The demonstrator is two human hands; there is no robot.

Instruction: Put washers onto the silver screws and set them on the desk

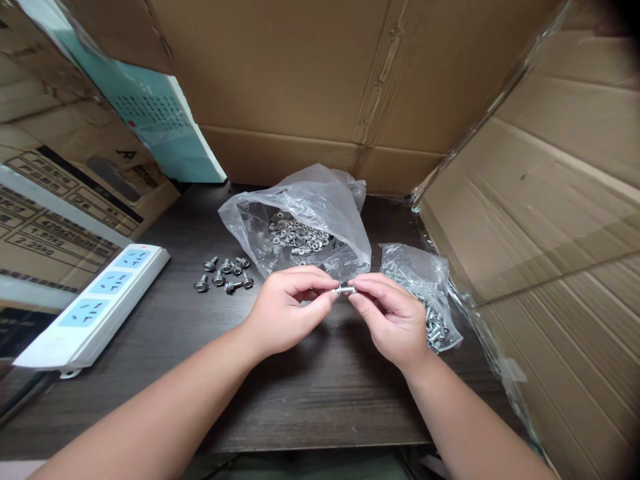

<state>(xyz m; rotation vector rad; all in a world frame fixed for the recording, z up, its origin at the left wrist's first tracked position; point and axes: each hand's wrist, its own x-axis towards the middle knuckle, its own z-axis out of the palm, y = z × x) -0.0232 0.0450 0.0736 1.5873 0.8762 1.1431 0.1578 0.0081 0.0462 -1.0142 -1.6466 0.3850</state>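
Observation:
A small silver bolt [346, 290] lies level between my two hands, above the front middle of the table. The thumb and fingers of my left hand [295, 303] pinch its left end, where a washer seems to sit; the fingertips partly hide it. My right hand [393, 313] grips the other end between thumb and fingers. Just beyond the hands, an open clear plastic bag [320, 200] holds many loose washers [300, 235]. Beside my right hand is a second clear bag [420, 263] with many bolts [436, 328]. Several bolts with washers on them [227, 272] lie left of my left hand.
Cardboard walls [300, 73] enclose the dark wooden table [310, 407] at the back and both sides. A white power strip [100, 307] with its cable lies on the left. A teal booklet [150, 113] leans in the back left corner.

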